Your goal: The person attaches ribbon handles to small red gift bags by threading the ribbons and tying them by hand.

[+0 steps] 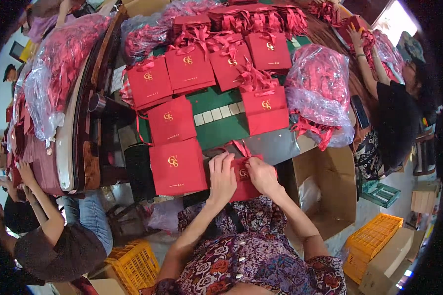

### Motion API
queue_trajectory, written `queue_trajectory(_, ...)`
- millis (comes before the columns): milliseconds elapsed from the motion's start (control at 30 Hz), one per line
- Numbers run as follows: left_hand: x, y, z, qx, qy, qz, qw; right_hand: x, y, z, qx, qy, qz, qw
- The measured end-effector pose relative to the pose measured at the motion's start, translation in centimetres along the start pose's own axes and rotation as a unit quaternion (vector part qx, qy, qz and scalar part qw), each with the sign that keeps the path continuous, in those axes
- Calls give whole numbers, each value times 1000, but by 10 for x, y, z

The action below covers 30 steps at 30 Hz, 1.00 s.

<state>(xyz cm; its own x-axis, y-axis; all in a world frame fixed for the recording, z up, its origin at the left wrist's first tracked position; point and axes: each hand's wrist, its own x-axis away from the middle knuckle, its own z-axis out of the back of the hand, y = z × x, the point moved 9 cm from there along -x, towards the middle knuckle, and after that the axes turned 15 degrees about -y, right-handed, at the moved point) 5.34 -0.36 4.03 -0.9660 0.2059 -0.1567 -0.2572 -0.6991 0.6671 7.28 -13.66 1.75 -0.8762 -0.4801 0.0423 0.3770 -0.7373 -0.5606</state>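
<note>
Two hands of mine meet on one small red gift bag at the near edge of the green table, just above my patterned lap. My left hand lies flat on the bag's left part, fingers pressed together and pointing away from me. My right hand covers the right part, fingers curled over the bag's face beside its gold emblem; whether it pinches anything I cannot tell. The bag lies flat under both palms, and its red ribbon handle trails off the far end toward the table's middle, so I judge its long axis to run away from me. Both hands touch it; neither is nearer.

Just left of my left hand lies a finished red bag, with another beyond it. Right of my right hand stands an open cardboard box. Farther out, more red bags lie in overlapping rows, and a clear plastic sack of red ribbon sits at the far right. At the far right edge another person's hand works on a red piece.
</note>
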Motion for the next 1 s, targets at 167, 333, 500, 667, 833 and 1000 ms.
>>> queue_trajectory(167, 14, -25, -22, -41, -76, 126, 988, -7, -1, 2, -26, -14, 14, 999)
queue_trajectory(333, 8, -29, -24, -16, -75, 113, 991, -4, 13, -5, -38, -77, -76, 993)
queue_trajectory(500, 3, -29, -24, 15, -56, 81, 995, -3, -6, 8, -43, -6, -6, 999)
queue_trajectory(667, 4, -31, -24, 29, -59, 76, 995, -5, -11, -7, -13, -36, -9, 999)
queue_trajectory(833, 4, -22, -17, 1, -48, 67, 997, -10, -6, -17, 0, -45, -34, 998)
queue_trajectory(1000, 8, -22, -14, -10, -33, 54, 998, -11, -7, -18, -11, -21, -34, 999)
